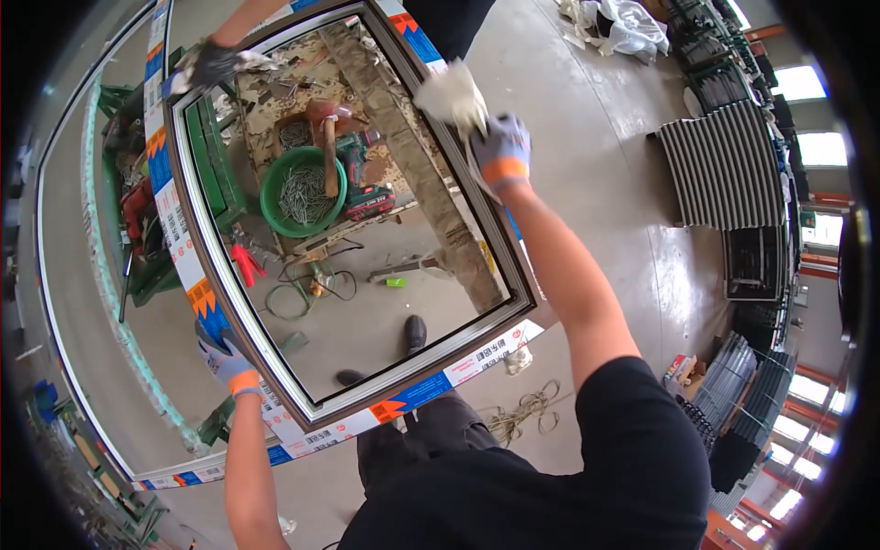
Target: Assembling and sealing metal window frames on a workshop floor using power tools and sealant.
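Note:
In front of me is a rectangular window frame (344,401), dark brown and silver, with printed white, blue and orange protective film along its sides. My left hand (226,363), in a grey glove with an orange cuff, grips the frame's left side near its near corner. My gloved right hand (503,148) is closed at the right side, against a bunched white cloth (453,97) with a strip trailing down. Across from me, another person's dark-gloved hand (213,66) rests at the far left corner, beside a whitish rag (260,60).
Through the frame show a green bowl (273,217) of screws or nails, a hammer (330,158), a green-and-red cordless drill (352,179) and red-handled pliers (247,265). A larger frame (55,302) stands left. Stacked profiles (720,165) lie right; tangled straps (527,412) lie on the floor.

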The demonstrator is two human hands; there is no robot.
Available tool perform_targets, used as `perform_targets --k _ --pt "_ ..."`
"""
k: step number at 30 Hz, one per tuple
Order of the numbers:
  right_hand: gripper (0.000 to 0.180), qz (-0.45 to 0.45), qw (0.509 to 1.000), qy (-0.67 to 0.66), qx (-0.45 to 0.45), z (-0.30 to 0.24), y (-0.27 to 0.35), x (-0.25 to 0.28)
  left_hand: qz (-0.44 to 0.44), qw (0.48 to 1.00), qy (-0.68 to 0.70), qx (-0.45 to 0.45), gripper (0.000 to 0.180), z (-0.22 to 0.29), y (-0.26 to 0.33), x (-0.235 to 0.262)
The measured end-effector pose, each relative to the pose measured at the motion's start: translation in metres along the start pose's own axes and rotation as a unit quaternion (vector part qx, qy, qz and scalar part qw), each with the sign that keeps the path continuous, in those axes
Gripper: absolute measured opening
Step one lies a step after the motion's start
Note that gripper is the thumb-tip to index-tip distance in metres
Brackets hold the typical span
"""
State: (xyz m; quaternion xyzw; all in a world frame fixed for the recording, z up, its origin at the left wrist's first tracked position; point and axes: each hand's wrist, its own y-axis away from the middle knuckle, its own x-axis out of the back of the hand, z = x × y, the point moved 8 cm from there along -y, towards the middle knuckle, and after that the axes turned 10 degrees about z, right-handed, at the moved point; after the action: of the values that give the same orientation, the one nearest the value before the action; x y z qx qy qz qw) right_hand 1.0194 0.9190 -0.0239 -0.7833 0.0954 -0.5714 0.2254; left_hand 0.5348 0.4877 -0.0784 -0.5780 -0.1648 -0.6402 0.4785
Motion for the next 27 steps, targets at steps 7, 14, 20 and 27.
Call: perform_targets --k 7,14,20,27 --pt "0.03 -0.091 0.992 0.009 0.089 0.009 0.069 0.042 -0.007 1.0 0.01 -0.011 0.057 0.003 0.005 -0.009" --pt "0.025 -0.02 0.99 0.039 0.137 -0.035 -0.06 -0.034 -0.063 0.997 0.049 0.024 0.057 0.038 0.002 0.011" --pt "0.026 0.012 0.997 0.074 0.032 -0.032 -0.139 -0.084 -0.023 0.999 -0.004 -0.024 0.057 0.005 0.007 -0.009" --pt "0.021 -0.01 0.995 -0.01 0.099 -0.003 -0.017 -0.02 -0.027 0.999 0.017 -0.001 0.059 0.018 0.005 0.006"
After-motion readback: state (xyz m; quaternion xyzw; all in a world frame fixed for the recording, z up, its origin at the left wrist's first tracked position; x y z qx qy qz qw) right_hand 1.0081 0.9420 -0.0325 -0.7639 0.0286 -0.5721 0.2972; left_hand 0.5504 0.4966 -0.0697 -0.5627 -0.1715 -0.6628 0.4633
